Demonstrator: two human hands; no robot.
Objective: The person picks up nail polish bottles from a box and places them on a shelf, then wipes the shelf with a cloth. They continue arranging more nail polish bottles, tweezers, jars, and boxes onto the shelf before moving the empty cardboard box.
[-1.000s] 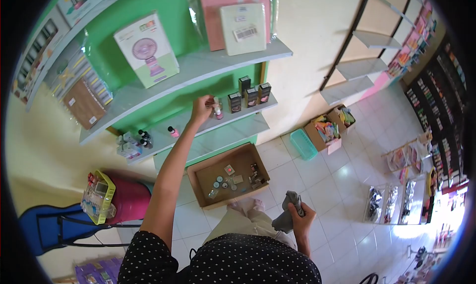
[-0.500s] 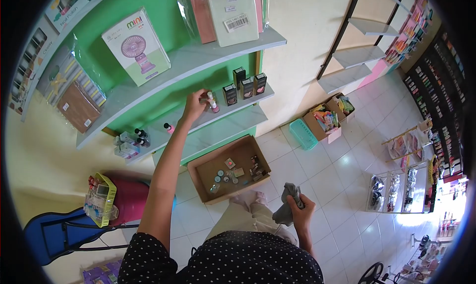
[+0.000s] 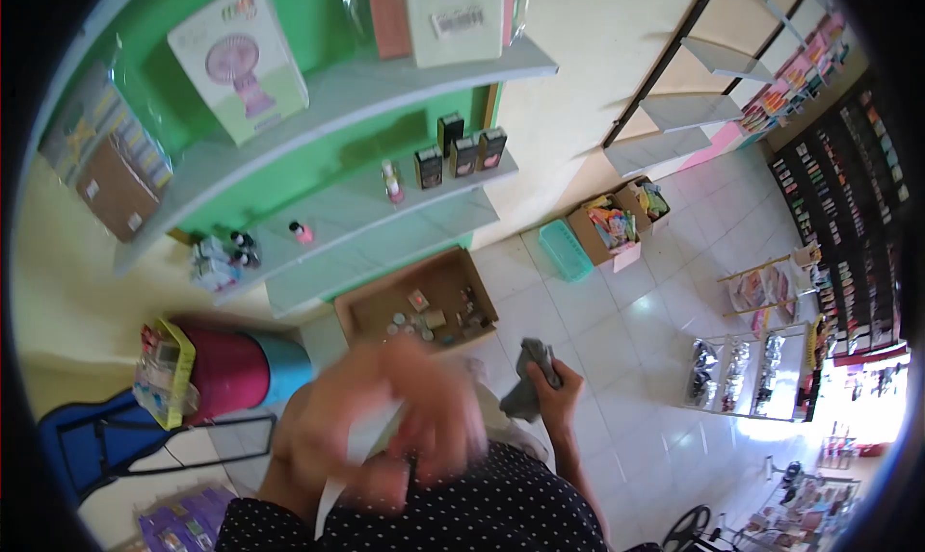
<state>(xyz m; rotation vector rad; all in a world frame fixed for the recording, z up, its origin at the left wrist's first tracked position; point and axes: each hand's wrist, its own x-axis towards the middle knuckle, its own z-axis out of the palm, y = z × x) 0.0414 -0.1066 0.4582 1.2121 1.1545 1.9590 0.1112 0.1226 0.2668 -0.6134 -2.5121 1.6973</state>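
Observation:
My left hand (image 3: 390, 427) is raised close to the camera in front of my body, smeared by motion, so its fingers cannot be made out. At the right, my right hand (image 3: 559, 395) grips a grey cloth (image 3: 526, 383). On the narrow shelf (image 3: 352, 210) stand a small pink and white bottle (image 3: 392, 182), a pink bottle with a black cap (image 3: 301, 232) and several black boxes (image 3: 462, 155). Below, a cardboard box (image 3: 358, 323) on the floor holds small jars and bottles.
A turquoise basket (image 3: 566, 251) and a carton of colourful packets (image 3: 609, 226) stand on the tiled floor. At the left are a magenta bin (image 3: 229, 372), a yellow basket (image 3: 170, 374) and a blue folding chair (image 3: 92, 446). Display racks (image 3: 752, 374) line the right.
My left hand has come off the bottle on the shelf and moved down towards my body. The bottle stays on the shelf. The whole view has shifted slightly.

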